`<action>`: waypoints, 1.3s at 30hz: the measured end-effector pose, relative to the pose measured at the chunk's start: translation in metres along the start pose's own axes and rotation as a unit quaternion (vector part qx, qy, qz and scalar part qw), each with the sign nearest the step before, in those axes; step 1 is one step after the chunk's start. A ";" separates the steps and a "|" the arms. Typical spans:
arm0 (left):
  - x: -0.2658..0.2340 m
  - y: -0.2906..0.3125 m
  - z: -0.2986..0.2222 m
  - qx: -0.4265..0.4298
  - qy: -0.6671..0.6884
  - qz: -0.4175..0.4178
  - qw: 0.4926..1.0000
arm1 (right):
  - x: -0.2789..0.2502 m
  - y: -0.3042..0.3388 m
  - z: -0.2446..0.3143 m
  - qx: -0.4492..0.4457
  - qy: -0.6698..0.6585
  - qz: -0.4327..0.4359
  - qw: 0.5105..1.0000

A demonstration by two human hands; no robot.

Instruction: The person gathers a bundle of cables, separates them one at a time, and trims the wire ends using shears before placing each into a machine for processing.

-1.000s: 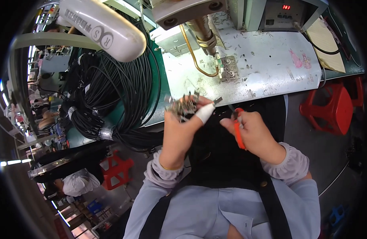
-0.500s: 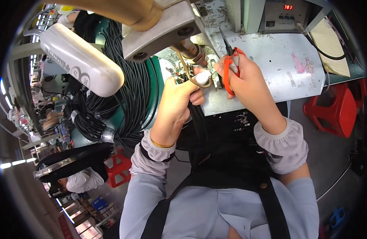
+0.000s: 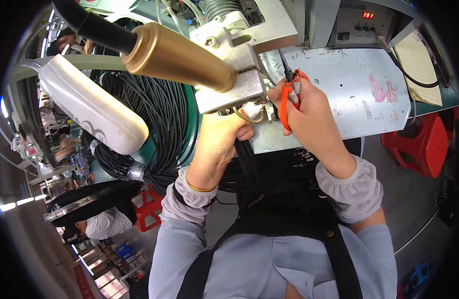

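My left hand [image 3: 217,134] is closed on a bunch of black cables [image 3: 245,162] that hangs down below it. A metal clamp block [image 3: 232,92] hides most of its fingertips, and something white shows at the thumb tip. Across from it, my right hand [image 3: 309,107] is wrapped round scissors [image 3: 288,82] with orange handles and dark pointed blades aimed away from me. The right fingertips meet a small metallic connector piece [image 3: 269,109] beside the left thumb. A curved brass-coloured tube [image 3: 252,119] bends close to both hands.
A gold cylinder [image 3: 182,57] in the clamp overhangs the left hand. Coiled black cables [image 3: 157,104] and a white lamp-like housing [image 3: 92,104] stand left. The metal worktop [image 3: 334,114] carries loose small parts. A control box [image 3: 361,30] is behind; a red stool [image 3: 421,144] stands right.
The view has shifted, so the gold cylinder and clamp now cover more of my left fingers. Both hands keep their grips close together.
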State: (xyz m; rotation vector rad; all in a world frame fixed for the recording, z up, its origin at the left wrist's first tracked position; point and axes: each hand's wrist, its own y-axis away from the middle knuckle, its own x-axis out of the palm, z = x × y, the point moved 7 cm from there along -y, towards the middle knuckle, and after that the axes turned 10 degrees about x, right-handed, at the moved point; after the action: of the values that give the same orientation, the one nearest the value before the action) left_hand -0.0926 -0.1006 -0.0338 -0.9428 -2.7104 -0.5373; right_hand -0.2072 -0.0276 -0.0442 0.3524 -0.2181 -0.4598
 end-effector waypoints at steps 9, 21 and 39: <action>0.000 -0.002 -0.001 -0.007 -0.035 0.004 0.999 | 0.000 0.002 0.004 0.004 0.016 -0.012 1.000; -0.005 0.049 -0.004 0.054 -0.056 -0.050 0.996 | -0.010 0.042 0.012 -0.076 0.041 -0.037 0.996; 0.003 0.086 -0.002 0.206 -0.163 0.002 0.965 | 0.019 0.069 0.008 -0.026 0.008 0.125 0.992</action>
State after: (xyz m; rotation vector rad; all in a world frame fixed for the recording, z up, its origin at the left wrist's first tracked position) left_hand -0.0401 -0.0373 -0.0077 -0.9854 -2.9268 0.2042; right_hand -0.1652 0.0191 -0.0084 0.2731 -0.2309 -0.2146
